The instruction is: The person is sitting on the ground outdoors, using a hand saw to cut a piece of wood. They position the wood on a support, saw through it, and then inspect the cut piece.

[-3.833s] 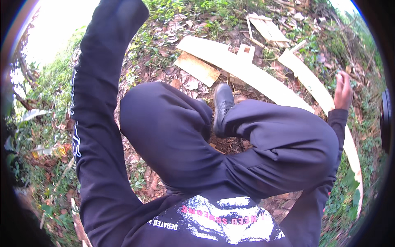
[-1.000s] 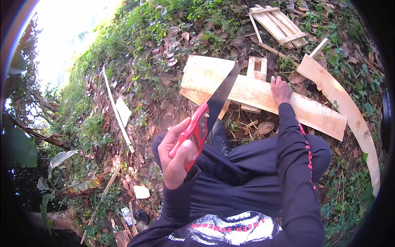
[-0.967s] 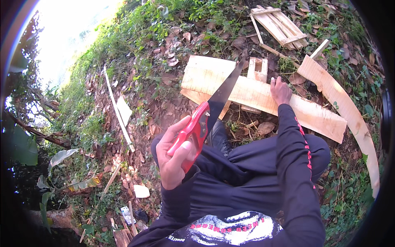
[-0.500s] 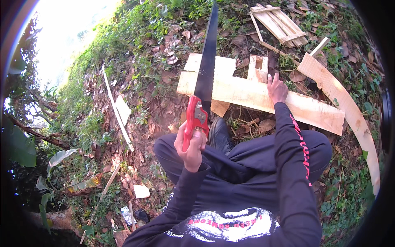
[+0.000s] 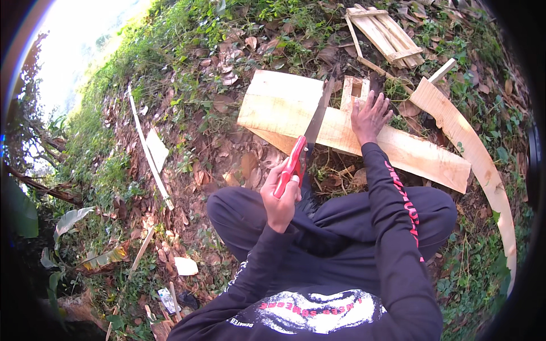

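My left hand (image 5: 280, 196) is closed round the red handle of a hand saw (image 5: 318, 118). Its dark blade slants away from me across a pale wooden plank (image 5: 421, 152), toothed edge to the right; whether the teeth bite into the wood I cannot tell. Fingers spread, my right hand (image 5: 369, 120) rests on the plank to the right of the blade. Beyond the plank, near those fingertips, is a small wooden block (image 5: 348, 98) with a rectangular recess. Another pale wood piece (image 5: 267, 137) shows beneath the plank's left part.
On the right lies a long curved board (image 5: 483, 153). A slatted wooden panel (image 5: 387, 37) rests at the far right. Leftward are a thin wood strip (image 5: 149, 153) and a pale offcut (image 5: 156, 150) on leafy ground. My crossed legs (image 5: 335, 221) are close below the plank.
The saw has come down from upright onto the plank, its tip swinging right. My right hand has shifted slightly left on the plank, fingers spreading. The plank's left end lines up with the piece behind it.
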### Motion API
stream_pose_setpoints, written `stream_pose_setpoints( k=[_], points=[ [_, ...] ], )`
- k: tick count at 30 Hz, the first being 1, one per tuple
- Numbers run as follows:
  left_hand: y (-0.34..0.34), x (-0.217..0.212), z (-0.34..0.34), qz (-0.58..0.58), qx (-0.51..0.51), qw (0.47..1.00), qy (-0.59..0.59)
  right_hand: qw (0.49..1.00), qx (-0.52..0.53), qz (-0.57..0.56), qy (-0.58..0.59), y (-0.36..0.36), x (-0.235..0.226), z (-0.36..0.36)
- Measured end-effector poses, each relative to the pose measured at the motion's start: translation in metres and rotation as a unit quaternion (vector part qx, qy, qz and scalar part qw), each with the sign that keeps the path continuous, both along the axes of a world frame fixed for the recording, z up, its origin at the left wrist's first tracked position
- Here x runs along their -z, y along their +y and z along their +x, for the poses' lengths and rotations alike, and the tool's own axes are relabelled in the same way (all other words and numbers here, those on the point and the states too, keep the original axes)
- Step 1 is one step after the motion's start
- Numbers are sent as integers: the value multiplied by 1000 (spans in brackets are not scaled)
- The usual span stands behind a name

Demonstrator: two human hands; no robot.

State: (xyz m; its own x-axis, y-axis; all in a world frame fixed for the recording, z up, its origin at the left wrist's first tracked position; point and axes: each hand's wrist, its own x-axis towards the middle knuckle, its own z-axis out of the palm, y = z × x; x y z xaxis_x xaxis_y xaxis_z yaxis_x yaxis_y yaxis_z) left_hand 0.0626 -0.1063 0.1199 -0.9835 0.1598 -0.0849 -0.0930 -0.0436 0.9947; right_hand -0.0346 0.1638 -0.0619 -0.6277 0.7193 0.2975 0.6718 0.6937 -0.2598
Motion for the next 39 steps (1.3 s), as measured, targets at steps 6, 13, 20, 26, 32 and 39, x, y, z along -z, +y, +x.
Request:
stream_pose_setpoints(
  k=[6, 13, 20, 26, 32, 39],
  points=[
    [20, 32, -20, -26, 67, 996, 48, 991, 17, -121, -56, -20, -9, -16],
    [29, 24, -24, 11, 65, 996, -64, 996, 25, -74, -45, -18, -4, -16],
    [22, 40, -21, -24, 102, 990, -94, 995, 39, -90, -30, -12, 3, -16],
    [29, 40, -16, -2, 64, 997, -43, 989, 38, -132, -62, -11, 0, -19],
    [29, 47, -11, -12, 53, 997, -46, 983, 42, -163, -70, -13, -4, -19],
    [22, 45, -11, -16, 57, 997, -44, 986, 40, -149, -69, -14, -4, -18]
  ],
)
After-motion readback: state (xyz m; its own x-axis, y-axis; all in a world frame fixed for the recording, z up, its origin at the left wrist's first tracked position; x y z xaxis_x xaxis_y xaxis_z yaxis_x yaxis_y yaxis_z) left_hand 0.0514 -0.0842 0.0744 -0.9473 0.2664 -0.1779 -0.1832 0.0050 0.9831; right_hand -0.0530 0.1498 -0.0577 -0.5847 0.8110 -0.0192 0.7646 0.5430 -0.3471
